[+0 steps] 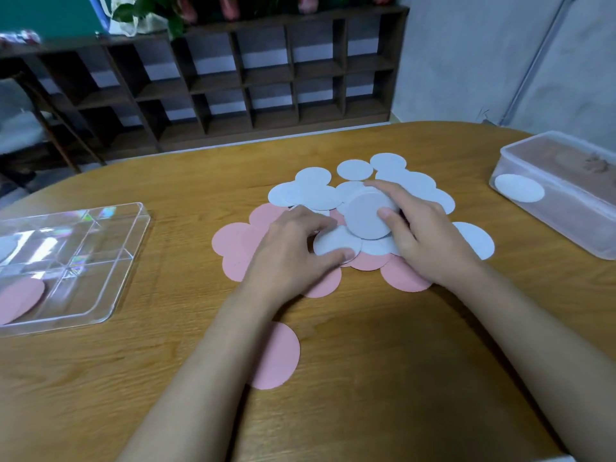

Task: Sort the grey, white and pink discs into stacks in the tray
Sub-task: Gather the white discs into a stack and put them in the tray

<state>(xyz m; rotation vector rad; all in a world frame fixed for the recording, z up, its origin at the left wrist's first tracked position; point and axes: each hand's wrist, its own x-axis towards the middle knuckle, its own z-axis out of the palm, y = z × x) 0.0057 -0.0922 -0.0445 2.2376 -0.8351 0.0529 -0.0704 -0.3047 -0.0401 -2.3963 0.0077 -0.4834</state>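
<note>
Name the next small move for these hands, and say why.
Probably lift the pale disc onto the grey stack, if the colours match: the left hand pinches it right beside the stack, which the right hand grips.

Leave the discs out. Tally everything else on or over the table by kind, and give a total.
tray: 1
box: 1
hands: 2, the left hand and the right hand, which grips a grey stack
Total: 4
</note>
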